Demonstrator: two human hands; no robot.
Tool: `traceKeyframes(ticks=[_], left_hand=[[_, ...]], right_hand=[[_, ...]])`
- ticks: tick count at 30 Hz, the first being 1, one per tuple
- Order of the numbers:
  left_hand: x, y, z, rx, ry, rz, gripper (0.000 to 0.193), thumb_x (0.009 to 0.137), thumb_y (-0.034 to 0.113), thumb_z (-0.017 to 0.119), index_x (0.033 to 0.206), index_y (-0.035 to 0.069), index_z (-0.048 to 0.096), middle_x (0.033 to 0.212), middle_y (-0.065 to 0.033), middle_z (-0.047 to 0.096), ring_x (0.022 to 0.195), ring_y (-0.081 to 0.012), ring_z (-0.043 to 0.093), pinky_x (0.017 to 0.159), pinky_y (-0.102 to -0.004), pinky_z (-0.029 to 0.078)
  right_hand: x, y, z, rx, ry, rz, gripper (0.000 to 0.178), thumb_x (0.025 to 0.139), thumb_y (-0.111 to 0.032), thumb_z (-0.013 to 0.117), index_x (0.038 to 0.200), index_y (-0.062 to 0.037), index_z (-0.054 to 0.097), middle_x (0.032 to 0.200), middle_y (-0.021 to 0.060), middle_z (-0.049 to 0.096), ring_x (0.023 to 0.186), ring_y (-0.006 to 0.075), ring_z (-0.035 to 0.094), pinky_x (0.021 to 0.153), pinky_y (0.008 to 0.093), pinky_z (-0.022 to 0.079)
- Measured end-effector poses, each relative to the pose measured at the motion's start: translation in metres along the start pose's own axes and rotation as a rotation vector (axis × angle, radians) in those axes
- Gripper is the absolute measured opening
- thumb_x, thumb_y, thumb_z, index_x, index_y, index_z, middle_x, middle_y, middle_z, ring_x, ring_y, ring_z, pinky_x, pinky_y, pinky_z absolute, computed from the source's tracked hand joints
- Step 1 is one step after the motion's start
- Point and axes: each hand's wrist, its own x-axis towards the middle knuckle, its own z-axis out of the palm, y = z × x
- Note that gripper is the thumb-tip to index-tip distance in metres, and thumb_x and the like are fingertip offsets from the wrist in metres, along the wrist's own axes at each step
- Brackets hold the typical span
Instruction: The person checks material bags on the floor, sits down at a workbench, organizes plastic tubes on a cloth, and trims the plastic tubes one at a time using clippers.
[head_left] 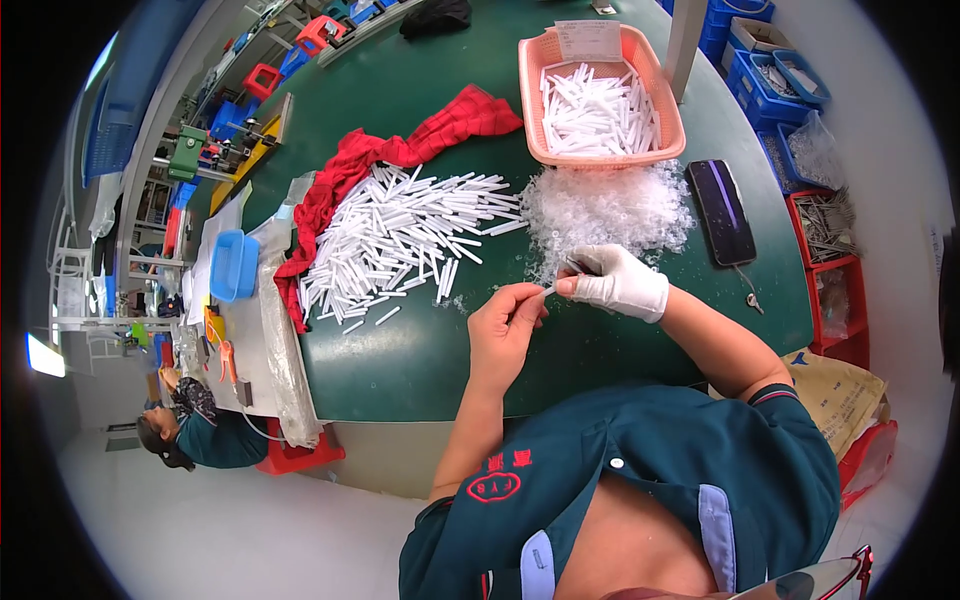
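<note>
My bare left hand [505,332] is closed, pinching a short white tube [548,291] between thumb and forefinger. In a white glove with bare fingertips, my right hand [622,284] is closed at the tube's other end. A small dark tool tip shows by its fingers, too small to name. Just beyond my hands spreads a heap of small clear plastic pieces [610,212]. To the left lies a large loose pile of white tubes [390,235]. Behind the clear pieces stands a pink plastic basket [672,125] with many white tubes in it and a paper slip on its rim.
A red cloth [385,150] borders the tube pile on the green table [400,365]. A black phone [722,212] lies at the right. Blue bins [765,90] and red bins [850,300] stand beyond the right edge. Another person [215,430] sits at far left near a blue tray [233,266].
</note>
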Motion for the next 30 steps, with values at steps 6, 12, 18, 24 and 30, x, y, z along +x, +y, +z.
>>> traceKeyframes(ticks=[6,12,18,24,30], left_hand=[[0.001,0.006,-0.008,0.002,0.197,0.09,0.01,0.089,0.006,0.058,0.095,-0.001,0.063,0.079,-0.0065,0.066,0.067,-0.0097,0.062,0.061,-0.0214,0.05],[0.004,0.004,-0.016,-0.027,0.22,0.096,0.01,0.09,0.006,0.058,0.095,-0.001,0.063,0.079,-0.0063,0.066,0.068,-0.0094,0.062,0.061,-0.0214,0.05],[0.007,0.0,-0.015,0.024,0.192,0.009,0.012,0.089,0.005,0.059,0.099,-0.002,0.062,0.081,-0.0073,0.066,0.068,-0.0096,0.061,0.061,-0.0213,0.049],[0.02,-0.017,-0.063,0.63,0.456,0.082,0.012,0.084,0.006,0.061,0.095,0.001,0.062,0.083,-0.0098,0.066,0.07,-0.019,0.063,0.063,-0.029,0.049],[0.025,-0.021,-0.074,0.845,0.388,-0.101,0.015,0.079,0.008,0.063,0.094,0.006,0.061,0.086,-0.0086,0.063,0.082,-0.0258,0.061,0.073,-0.0376,0.048]], right_hand=[[0.0,-0.004,-0.003,0.232,0.062,0.195,0.021,0.082,-0.021,0.068,0.084,-0.0034,0.057,0.058,-0.0011,0.045,0.048,0.0076,0.04,0.044,0.0241,0.031],[0.003,0.003,-0.006,0.566,0.053,0.213,0.018,0.086,-0.019,0.063,0.087,-0.0027,0.055,0.051,-0.0058,0.034,0.04,0.0049,0.027,0.039,0.0226,0.02],[0.007,0.005,-0.004,0.636,0.014,0.248,0.02,0.089,-0.023,0.06,0.085,-0.0047,0.051,0.051,-0.0071,0.028,0.039,0.0047,0.023,0.038,0.0221,0.018],[0.02,0.005,-0.03,0.857,0.056,0.188,0.018,0.093,-0.025,0.054,0.088,-0.0077,0.051,0.056,-0.0082,0.027,0.042,0.0044,0.021,0.041,0.0227,0.017],[0.027,-0.031,-0.048,0.815,0.221,-0.117,0.023,0.094,-0.024,0.051,0.109,-0.0056,0.053,0.058,-0.0083,0.025,0.045,0.0028,0.024,0.041,0.0198,0.021]])
